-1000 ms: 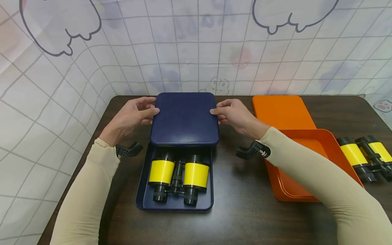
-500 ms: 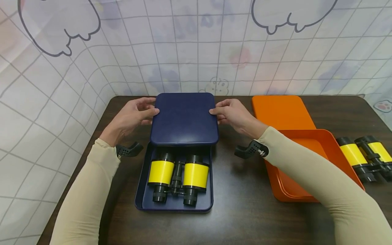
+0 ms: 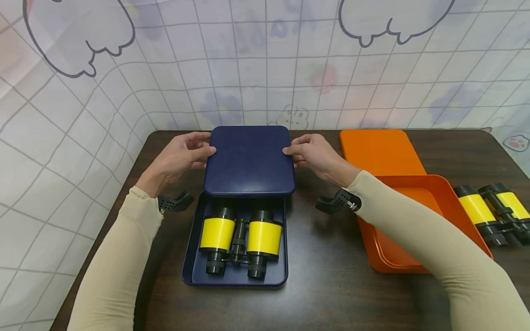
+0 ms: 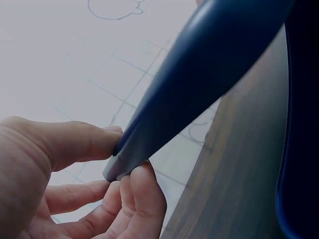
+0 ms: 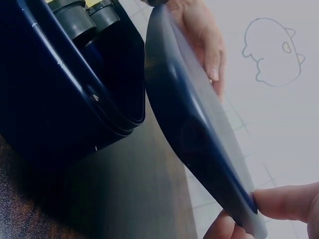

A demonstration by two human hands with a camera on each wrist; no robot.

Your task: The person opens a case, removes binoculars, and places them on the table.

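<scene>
A dark blue lid (image 3: 250, 161) is held between both hands over the far part of a matching blue box (image 3: 234, 281). My left hand (image 3: 180, 154) pinches its left edge, thumb on top and fingers beneath, as the left wrist view shows. On the opposite edge my right hand (image 3: 316, 156) pinches it the same way. In the right wrist view the lid (image 5: 184, 114) stands tilted, its near edge by the box rim (image 5: 75, 74). Yellow-and-black binoculars (image 3: 265, 236) lie inside the box, their far ends partly under the lid.
To the right is an orange box (image 3: 468, 220) with nothing seen inside, partly behind my right sleeve. Its orange lid (image 3: 378, 149) lies behind it. A second pair of yellow-and-black binoculars (image 3: 476, 207) lies at the far right of the dark wooden table (image 3: 331, 280). A patterned cloth backdrop (image 3: 265, 59) rises behind.
</scene>
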